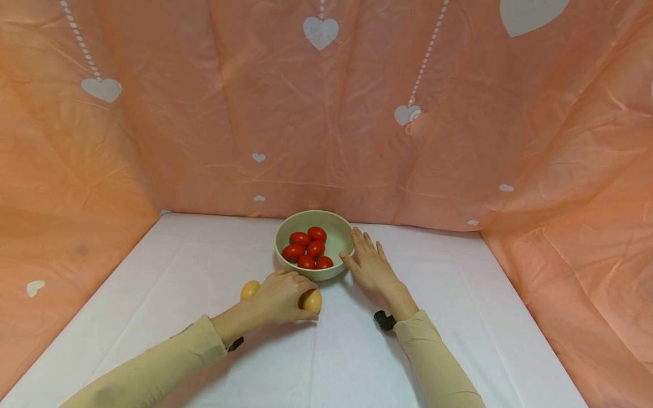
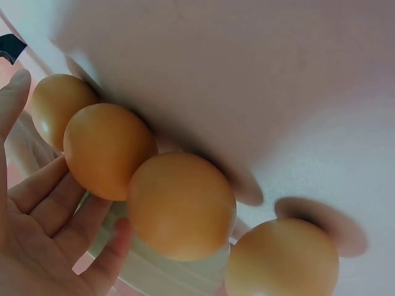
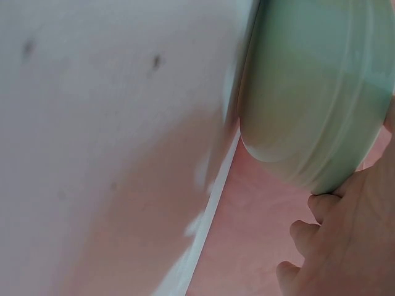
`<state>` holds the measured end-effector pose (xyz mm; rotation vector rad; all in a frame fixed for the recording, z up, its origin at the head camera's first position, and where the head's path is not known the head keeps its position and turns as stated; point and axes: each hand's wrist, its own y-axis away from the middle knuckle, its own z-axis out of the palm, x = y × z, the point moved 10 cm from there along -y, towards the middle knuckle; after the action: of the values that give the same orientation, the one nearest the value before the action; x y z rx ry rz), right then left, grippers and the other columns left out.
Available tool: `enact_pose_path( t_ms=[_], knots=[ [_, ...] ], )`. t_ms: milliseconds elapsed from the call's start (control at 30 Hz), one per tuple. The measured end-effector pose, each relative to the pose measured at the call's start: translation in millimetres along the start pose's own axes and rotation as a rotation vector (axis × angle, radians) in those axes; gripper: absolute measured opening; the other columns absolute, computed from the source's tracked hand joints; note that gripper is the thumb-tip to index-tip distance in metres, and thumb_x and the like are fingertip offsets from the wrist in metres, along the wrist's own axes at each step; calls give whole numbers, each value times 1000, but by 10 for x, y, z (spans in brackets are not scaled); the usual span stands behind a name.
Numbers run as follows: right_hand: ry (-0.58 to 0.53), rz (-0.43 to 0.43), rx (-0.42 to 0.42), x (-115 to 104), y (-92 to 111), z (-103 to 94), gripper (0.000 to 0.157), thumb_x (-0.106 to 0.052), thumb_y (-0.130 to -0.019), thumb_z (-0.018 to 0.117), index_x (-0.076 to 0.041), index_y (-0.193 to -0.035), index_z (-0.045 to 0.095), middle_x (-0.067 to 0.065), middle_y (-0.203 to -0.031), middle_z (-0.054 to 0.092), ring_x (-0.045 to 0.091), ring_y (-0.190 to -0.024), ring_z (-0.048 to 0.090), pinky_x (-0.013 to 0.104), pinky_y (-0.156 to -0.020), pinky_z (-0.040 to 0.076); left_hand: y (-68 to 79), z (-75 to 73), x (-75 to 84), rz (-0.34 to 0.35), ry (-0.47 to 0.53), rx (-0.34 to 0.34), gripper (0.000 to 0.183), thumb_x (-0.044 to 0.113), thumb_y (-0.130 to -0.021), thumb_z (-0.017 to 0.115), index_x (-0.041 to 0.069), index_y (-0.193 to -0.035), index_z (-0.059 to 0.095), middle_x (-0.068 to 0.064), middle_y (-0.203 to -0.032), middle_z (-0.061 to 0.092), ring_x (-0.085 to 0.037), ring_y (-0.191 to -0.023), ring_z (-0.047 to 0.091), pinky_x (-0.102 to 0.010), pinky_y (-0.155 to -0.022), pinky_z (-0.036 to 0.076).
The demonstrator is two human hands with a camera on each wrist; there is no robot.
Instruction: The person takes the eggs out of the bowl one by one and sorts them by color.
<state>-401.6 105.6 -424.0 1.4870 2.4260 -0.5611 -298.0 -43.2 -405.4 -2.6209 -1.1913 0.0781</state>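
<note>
My left hand (image 1: 283, 297) curves around a yellow-brown egg (image 1: 310, 301) in front of the bowl, thumb on the near side and fingers on the far side. In the left wrist view, several such eggs stand in a row on the white cloth, and the fingers (image 2: 77, 225) pass behind a middle egg (image 2: 111, 151). Another egg (image 1: 250, 289) shows left of this hand in the head view. My right hand (image 1: 373, 271) rests with straight, spread fingers against the right side of a pale green bowl (image 1: 339, 229). Several red egg-shaped things (image 1: 316, 249) lie inside it.
The bowl stands near the back edge of a white-covered table (image 1: 449, 283). Orange-pink cloth (image 1: 326, 141) with white hearts hangs behind and at both sides. A small black device (image 1: 384, 321) sits at the right wrist.
</note>
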Motion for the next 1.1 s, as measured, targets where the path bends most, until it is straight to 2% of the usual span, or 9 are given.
enact_pose_path(
  t_ms=[233,467,633,767,900,1100],
  knots=[
    [-6,12,-15,35,-11,30,78,-54,-109,35,-4,-166,15,11,-173,15,37,-159,13,62,-125,9,20,-101,26,12,34,43,52,49,-80,86,13,-117,77,2,-112,77,-20,-110,69,-49,-102,51],
    [-6,12,-9,17,7,6,78,-53,-109,36,-3,-166,17,12,-173,17,38,-159,14,63,-125,10,49,-329,35,43,76,153,35,37,-90,81,15,-117,78,4,-116,76,-19,-111,70,-47,-95,55],
    [-17,19,-9,-2,19,-21,77,-51,-109,39,-3,-165,18,13,-172,18,37,-159,13,63,-125,9,27,-560,-42,64,116,249,32,28,-89,81,14,-117,77,2,-110,77,-19,-98,72,-44,-81,59],
    [-7,16,-8,-3,18,-20,77,-51,-109,38,-2,-165,17,13,-172,18,37,-159,13,62,-125,10,-31,-681,-170,68,153,294,33,22,-88,83,11,-119,77,-2,-109,77,-20,-94,73,-42,-78,60],
    [-5,13,-11,-13,8,-20,78,-51,-110,38,-2,-165,16,12,-173,17,38,-158,14,62,-125,10,-128,-672,-362,15,205,261,35,18,-89,82,10,-123,75,-6,-118,75,-24,-101,73,-44,-83,61],
    [-8,5,-13,-28,-4,-20,78,-51,-110,39,-1,-165,16,14,-172,18,41,-157,17,64,-125,11,-344,-514,-610,-64,260,123,37,16,-93,79,8,-128,72,-8,-130,69,-29,-119,67,-50,-98,56]
  ],
)
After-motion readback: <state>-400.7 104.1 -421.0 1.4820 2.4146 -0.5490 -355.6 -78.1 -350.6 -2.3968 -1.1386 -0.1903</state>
